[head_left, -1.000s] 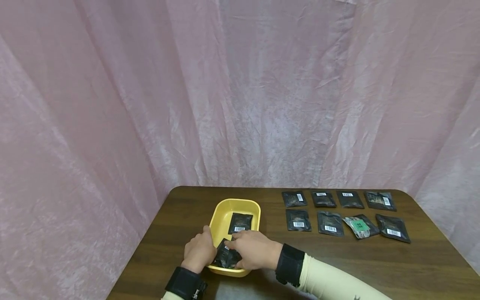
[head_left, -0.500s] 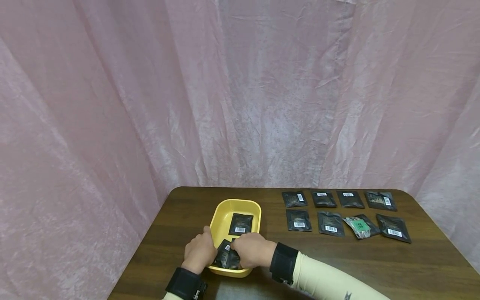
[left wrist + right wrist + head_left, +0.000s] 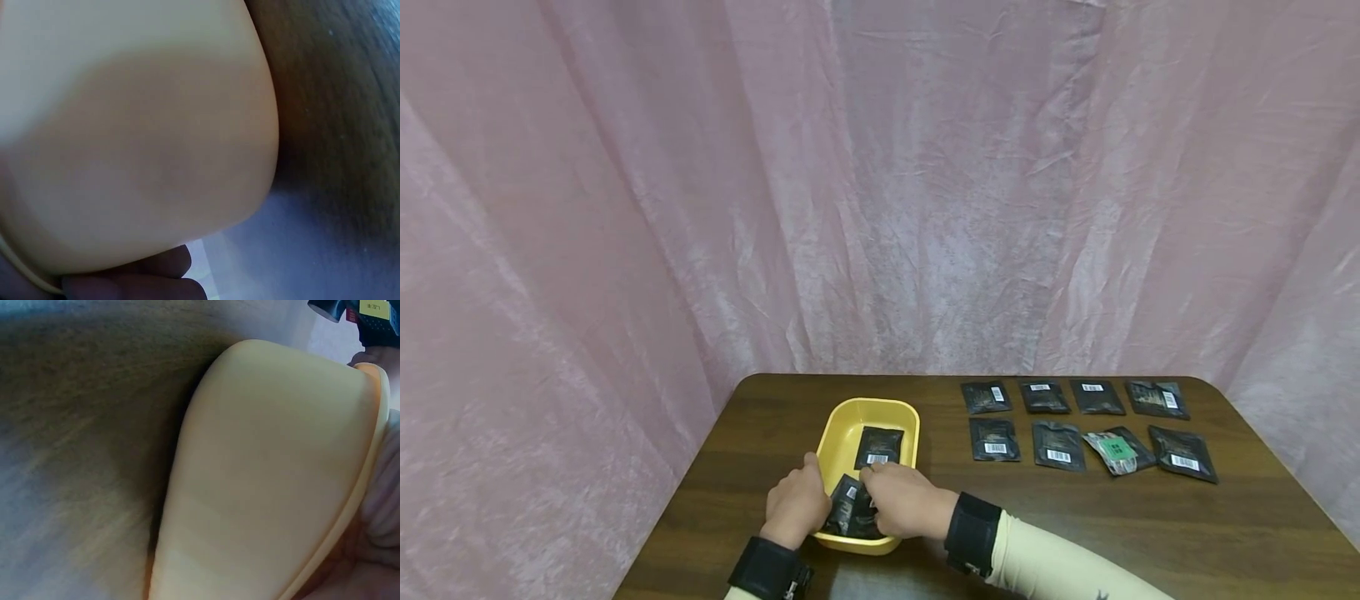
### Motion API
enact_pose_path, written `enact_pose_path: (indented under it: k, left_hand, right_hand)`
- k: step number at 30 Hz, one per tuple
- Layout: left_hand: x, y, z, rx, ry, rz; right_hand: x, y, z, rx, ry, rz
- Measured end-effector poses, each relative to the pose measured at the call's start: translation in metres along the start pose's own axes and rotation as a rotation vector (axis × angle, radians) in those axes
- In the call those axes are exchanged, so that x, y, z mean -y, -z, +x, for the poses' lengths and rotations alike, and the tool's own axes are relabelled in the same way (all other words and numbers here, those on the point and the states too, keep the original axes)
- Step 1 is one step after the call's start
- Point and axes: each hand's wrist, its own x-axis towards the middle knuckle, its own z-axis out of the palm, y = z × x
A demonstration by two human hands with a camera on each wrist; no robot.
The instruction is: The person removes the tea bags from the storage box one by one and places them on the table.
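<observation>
A yellow plastic bin [image 3: 837,446] stands on the table, its outer wall filling most of both wrist views. My left hand [image 3: 797,502] grips its left rim, with dark fingertips [image 3: 144,287] curled against the outside in the left wrist view. Inside lie flat black packets with white barcode labels: one at the far end [image 3: 878,447] and two side by side at the near end. My right hand [image 3: 902,498] reaches over the right rim and pinches the near right packet [image 3: 862,518], covering part of it. Beside that lies the near left packet [image 3: 841,505].
Several more black packets [image 3: 1058,446] lie in two rows on the right of the wooden table [image 3: 1037,517]. One silvery packet [image 3: 1117,451] among them carries a green label. A pink curtain [image 3: 880,208] hangs behind the table's far edge.
My right hand's spread fingers have drawn together on the near right packet, uncovering more of the packet beside it. The left hand has stayed on the bin's rim.
</observation>
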Motion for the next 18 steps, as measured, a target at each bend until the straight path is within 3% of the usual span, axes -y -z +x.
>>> enact_pose_path:
  k: [18]
  left_hand:
    - [0.0030,-0.0045,0.0019,-0.022,-0.011,-0.008]
  right_hand:
    - [-0.0064,-0.0040,0.0001,0.015,0.027,0.076]
